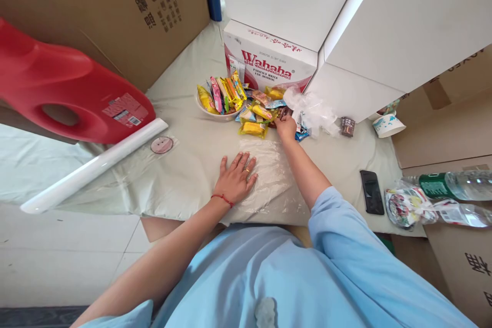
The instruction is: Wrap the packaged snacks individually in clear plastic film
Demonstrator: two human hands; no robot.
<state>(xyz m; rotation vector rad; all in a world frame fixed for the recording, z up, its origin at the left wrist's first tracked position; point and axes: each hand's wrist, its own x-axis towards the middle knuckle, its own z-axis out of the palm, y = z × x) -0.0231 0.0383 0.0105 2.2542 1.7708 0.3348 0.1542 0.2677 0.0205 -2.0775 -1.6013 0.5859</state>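
- One left hand [235,178], the clock's centre, lies flat, fingers slightly spread, gripping nothing; likely it steadies one clear plastic sheet [271,174] at 3 o'clock.
- Farther toward 3 o'clock lie one phone [372,192], then two bottles [471,184], perhaps set aside for working room.
- One right hand [286,127], at 1 o'clock, bends its fingers into the snack packets [252,129]; I cannot tell what it grips.
- These loose packets, around 12 o'clock, overlap too much to count; at least three are yellow.
- One bowl [221,117], at 11 o'clock, holds more, apparently leaning together for support.
- One water box [269,69] stands behind, at 12 o'clock.
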